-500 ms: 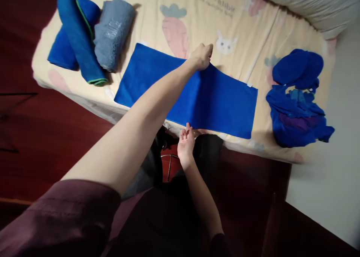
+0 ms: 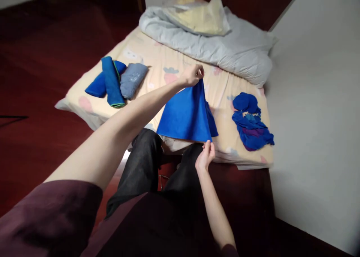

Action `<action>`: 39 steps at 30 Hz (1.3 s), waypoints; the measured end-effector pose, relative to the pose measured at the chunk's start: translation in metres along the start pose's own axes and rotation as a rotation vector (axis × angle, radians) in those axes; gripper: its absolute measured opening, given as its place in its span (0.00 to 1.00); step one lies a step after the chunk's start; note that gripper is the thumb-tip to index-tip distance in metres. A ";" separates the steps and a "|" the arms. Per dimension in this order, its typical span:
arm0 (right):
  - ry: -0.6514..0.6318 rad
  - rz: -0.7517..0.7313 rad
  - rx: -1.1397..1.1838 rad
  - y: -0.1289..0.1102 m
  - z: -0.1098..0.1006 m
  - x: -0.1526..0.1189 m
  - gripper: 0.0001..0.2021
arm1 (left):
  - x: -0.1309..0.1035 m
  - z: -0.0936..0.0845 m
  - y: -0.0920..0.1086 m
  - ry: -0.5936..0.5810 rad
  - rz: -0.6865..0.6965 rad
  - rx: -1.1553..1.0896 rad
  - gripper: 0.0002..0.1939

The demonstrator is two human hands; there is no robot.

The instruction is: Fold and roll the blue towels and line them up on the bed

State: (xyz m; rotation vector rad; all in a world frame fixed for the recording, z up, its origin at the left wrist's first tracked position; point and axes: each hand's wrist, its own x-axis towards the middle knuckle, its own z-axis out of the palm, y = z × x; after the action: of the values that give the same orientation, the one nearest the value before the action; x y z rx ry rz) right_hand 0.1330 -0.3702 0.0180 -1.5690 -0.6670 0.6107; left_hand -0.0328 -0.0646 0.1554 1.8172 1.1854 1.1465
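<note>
Seen from above, a person at the side of a bed [image 2: 225, 148] holds a blue cloth [image 2: 182, 114] between two bare hands, in the middle of the frame. The left hand [image 2: 194, 75], its arm crossing from the lower left, is above the centre, fingers closed on the cloth's upper edge and lifting it. The right hand [image 2: 204, 156], just below and right of centre, pinches the near edge between thumb and fingers. Between the hands the cloth rises into a steep ridge; one side slopes to the left, its near edge reaching the front of the bed, and a smaller part shows behind the ridge on the right. At the left of the frame, a teal roll [image 2: 111, 81] with green trim lies across a blue bundle [image 2: 95, 86], with a grey roll [image 2: 133, 79] just beside them. At the right, a rounded blue piece [image 2: 244, 101] lies above a crumpled heap [image 2: 251, 131] of blue with some purple. The bed's cream cover has carrot prints. Across the top of the frame is a rumpled pale quilt [image 2: 247, 54] with a yellow bundle [image 2: 202, 19] on it. Dark trousers [image 2: 140, 156] and a maroon sleeve [image 2: 56, 212] fill the bottom, dark red floor [image 2: 50, 81] the left, and a pale wall [image 2: 315, 99] the right.
</note>
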 end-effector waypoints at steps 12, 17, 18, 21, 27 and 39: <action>0.093 -0.507 0.225 -0.187 -0.028 0.113 0.28 | -0.056 -0.111 0.109 0.175 0.018 -0.454 0.11; -0.019 -0.654 0.226 -0.230 -0.029 0.134 0.29 | -0.079 -0.138 0.130 0.238 0.016 -0.526 0.14; -0.052 -0.678 0.200 -0.234 -0.030 0.136 0.29 | -0.084 -0.142 0.133 0.254 0.013 -0.527 0.14; -0.115 -0.678 0.156 -0.240 -0.037 0.134 0.28 | -0.101 -0.157 0.136 0.257 0.022 -0.488 0.14; -0.209 -0.529 0.159 -0.237 -0.067 0.096 0.25 | -0.151 -0.187 0.130 0.133 0.109 -0.342 0.15; -0.458 -0.138 0.117 -0.196 -0.096 0.088 0.23 | -0.220 -0.194 0.103 -0.016 -0.189 -0.285 0.14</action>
State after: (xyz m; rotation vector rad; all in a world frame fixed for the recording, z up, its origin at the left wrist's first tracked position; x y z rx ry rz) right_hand 0.2497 -0.3585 0.2222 -1.2685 -1.0527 0.8994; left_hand -0.2200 -0.2931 0.2523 1.4661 1.0962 1.1260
